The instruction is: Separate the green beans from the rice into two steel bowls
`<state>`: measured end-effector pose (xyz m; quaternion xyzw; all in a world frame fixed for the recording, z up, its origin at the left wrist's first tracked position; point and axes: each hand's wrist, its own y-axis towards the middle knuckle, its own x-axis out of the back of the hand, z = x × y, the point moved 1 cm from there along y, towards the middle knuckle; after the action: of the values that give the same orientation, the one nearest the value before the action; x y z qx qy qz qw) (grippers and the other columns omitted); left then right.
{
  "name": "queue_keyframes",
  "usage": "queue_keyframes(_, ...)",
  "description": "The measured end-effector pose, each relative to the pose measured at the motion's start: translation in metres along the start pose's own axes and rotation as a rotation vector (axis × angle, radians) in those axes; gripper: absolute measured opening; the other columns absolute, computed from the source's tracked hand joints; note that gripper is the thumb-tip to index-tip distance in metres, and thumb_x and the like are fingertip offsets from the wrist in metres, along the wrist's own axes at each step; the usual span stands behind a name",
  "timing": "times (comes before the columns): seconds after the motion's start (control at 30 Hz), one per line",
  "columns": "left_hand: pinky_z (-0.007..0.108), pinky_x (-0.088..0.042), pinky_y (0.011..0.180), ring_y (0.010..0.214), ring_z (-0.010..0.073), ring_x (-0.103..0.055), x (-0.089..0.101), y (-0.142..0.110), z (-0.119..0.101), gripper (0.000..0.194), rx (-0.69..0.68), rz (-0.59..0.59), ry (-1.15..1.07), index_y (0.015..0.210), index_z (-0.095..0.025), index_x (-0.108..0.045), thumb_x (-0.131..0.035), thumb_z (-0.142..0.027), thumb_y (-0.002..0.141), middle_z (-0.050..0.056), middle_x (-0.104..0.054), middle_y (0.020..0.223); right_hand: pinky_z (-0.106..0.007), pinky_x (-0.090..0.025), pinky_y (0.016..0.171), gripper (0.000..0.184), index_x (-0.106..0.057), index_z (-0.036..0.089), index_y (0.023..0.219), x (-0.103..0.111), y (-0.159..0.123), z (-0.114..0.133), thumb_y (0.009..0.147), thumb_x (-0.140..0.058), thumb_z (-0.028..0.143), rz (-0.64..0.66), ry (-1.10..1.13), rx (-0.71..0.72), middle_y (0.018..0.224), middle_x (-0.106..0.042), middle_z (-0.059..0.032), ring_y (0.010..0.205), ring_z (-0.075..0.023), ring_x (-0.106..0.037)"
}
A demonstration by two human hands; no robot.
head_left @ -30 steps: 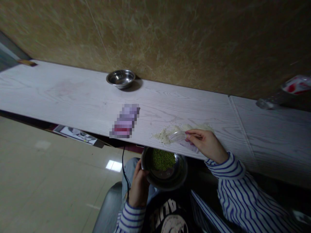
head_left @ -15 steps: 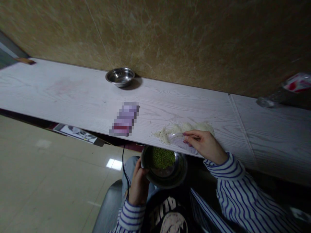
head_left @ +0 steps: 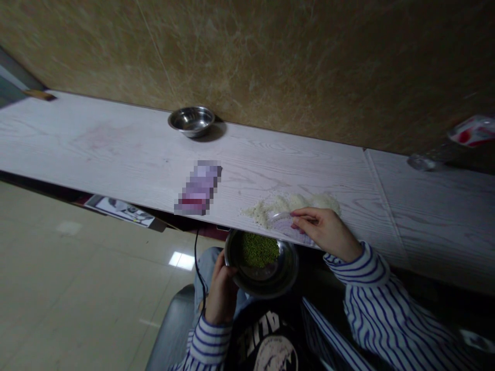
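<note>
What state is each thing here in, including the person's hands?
Left hand: closed on the bigger bowl's rim.
Bigger bowl: held, partly filled.
Green beans: loose, inside it.
Right hand: pinching the clear plastic piece.
Clear plastic piece: held at the grains.
White grains: spread loose on the table.
Smaller bowl: upright, looks empty.
Bottle: cap not visible.
Pixelated item: lying flat.

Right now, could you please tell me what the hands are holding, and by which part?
The left hand holds the metal bowl of green beans by its left rim; the right hand pinches the clear protractor-like piece by its edge.
</note>
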<state>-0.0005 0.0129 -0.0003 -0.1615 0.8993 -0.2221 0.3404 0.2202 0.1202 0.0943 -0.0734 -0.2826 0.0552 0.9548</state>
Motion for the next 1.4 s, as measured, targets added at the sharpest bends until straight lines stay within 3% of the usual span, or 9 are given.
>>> queue_keyframes(0.3, 0.041, -0.046, 0.095, 0.114, 0.0303, -0.059, 0.000, 0.000, -0.001, 0.044, -0.012, 0.032, -0.003, 0.113, -0.024, -0.068, -0.064, -0.022, 0.070, 0.006, -0.070, 0.114, -0.031, -0.061, 0.067, 0.021, -0.076, 0.015, 0.095, -0.002, -0.015, -0.003, 0.083, -0.061, 0.025, 0.013, 0.016, 0.052, 0.079, -0.078, -0.0091, 0.071, -0.0210, -0.075)
queue_keyframes(0.6, 0.040, -0.046, 0.092, 0.111, 0.0295, -0.060, 0.003, 0.001, 0.000, 0.049, 0.005, 0.042, -0.008, 0.117, -0.025, -0.066, -0.064, -0.020, 0.068, 0.005, -0.070, 0.111, -0.033, -0.061, 0.068, 0.021, -0.075, 0.015, 0.094, 0.004, -0.011, -0.010, 0.081, -0.061, 0.025, -0.067, 0.026, 0.038, 0.079, -0.078, -0.0095, 0.074, -0.0226, -0.076)
queue_keyframes(0.97, 0.037, -0.047, 0.090, 0.114, 0.0279, -0.058, 0.004, 0.001, 0.002, 0.043, 0.004, 0.040, 0.007, 0.113, -0.026, -0.069, -0.064, -0.022, 0.071, 0.003, -0.070, 0.112, -0.035, -0.061, 0.072, 0.024, -0.074, 0.014, 0.098, -0.007, -0.013, -0.008, 0.083, -0.060, 0.026, -0.006, 0.008, 0.064, 0.083, -0.078, -0.0103, 0.076, -0.0225, -0.075)
queue_keyframes(1.4, 0.036, -0.048, 0.089, 0.110, 0.0266, -0.060, 0.001, -0.001, -0.001, 0.042, -0.017, 0.027, 0.003, 0.111, -0.025, -0.069, -0.063, -0.022, 0.070, 0.003, -0.071, 0.112, -0.033, -0.061, 0.073, 0.023, -0.075, 0.012, 0.098, 0.003, -0.007, -0.003, 0.083, -0.060, 0.021, -0.074, -0.040, 0.043, 0.081, -0.079, -0.0100, 0.076, -0.0224, -0.076)
